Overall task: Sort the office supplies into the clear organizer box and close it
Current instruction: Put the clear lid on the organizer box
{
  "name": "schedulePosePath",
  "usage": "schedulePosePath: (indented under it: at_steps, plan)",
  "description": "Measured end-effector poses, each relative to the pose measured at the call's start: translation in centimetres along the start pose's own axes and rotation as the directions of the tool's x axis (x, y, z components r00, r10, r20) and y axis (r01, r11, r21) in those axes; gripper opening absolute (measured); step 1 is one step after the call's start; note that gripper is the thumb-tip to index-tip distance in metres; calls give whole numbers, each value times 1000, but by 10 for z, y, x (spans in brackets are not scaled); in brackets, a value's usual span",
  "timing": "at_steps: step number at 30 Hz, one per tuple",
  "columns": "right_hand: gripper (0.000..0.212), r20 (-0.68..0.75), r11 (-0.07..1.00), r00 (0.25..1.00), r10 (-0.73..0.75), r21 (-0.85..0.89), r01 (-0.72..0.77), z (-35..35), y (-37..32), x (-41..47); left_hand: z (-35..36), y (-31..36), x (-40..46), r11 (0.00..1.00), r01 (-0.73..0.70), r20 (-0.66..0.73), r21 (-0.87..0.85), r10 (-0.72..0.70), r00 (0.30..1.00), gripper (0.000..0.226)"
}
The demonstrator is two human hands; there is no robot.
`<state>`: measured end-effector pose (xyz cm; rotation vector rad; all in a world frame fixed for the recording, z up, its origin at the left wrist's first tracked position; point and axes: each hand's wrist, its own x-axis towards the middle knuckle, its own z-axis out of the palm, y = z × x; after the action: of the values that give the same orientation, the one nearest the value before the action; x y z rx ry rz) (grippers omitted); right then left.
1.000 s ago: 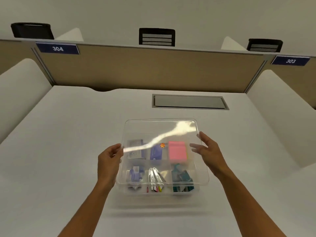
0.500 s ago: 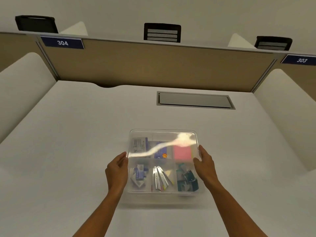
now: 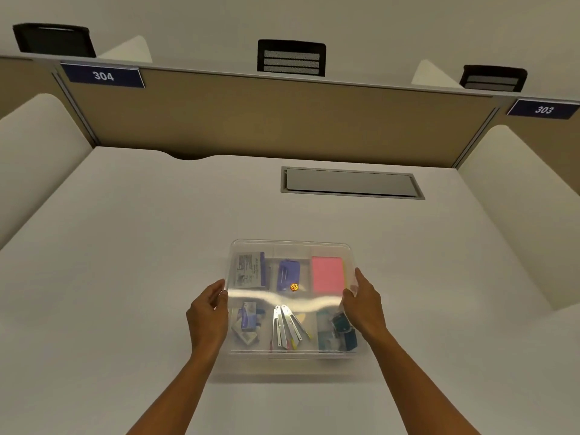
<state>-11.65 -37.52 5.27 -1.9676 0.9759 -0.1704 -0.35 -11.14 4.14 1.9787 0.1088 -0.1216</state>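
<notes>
Head view: clear plastic six-compartment organizer box (image 3: 295, 353) sits on the white counter (image 3: 125, 246), supplies sorted inside, pink sticky-note pad (image 3: 328, 274) far right. Flat transparent lid (image 3: 290, 296), raised and tilted a second ago, now lies lower and level over the box. Left hand (image 3: 208, 312) and right hand (image 3: 364, 304) grip its side edges. Judgement: closing is nearly complete; full seating cannot be confirmed

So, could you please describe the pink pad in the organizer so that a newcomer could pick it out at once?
On the white desk, the clear organizer box sits between the left hand and the right hand. Its six compartments form two rows; the pink pad lies in the far row's right-hand compartment. It is the only plain, solid pink block; its neighbours are bluish packs, silvery clips and teal items.
</notes>
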Motion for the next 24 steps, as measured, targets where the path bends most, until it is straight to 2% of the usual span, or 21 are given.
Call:
schedulePosePath:
  at_steps: [3, 7, 11, 13, 19, 24]
  plan:
    - [54, 13, 998, 999, -37, -53, 38, -2, 5, 0, 2, -2, -2, 999, -11, -1, 33, 11, 1000, 36]
    - [63, -19, 991, 1000, -12, -131, 9, 0, 17, -6, 3, -5, -4, 995, -26, 21, 98, 25, 999, 39]
    - [70, -51, 966, 992, -111, -242, 96, 9, 34, -28, 1, -10, -8, 938, -124, 112, 325, 92, 989, 46]
    - [74, -51, 950, 989, -136, -290, 116, 13, 37, -34, 3, -13, -10, 917, -141, 148, 373, 91, 985, 49]
    - [83, -60, 919, 987, -146, -377, 113, 15, 36, -35, 8, -14, -18, 929, -132, 184, 346, 71, 980, 56]
    - [79, -79, 876, 978, -193, -462, 135, 18, 37, -34, 8, -15, -15, 949, -126, 238, 290, 56, 970, 53]
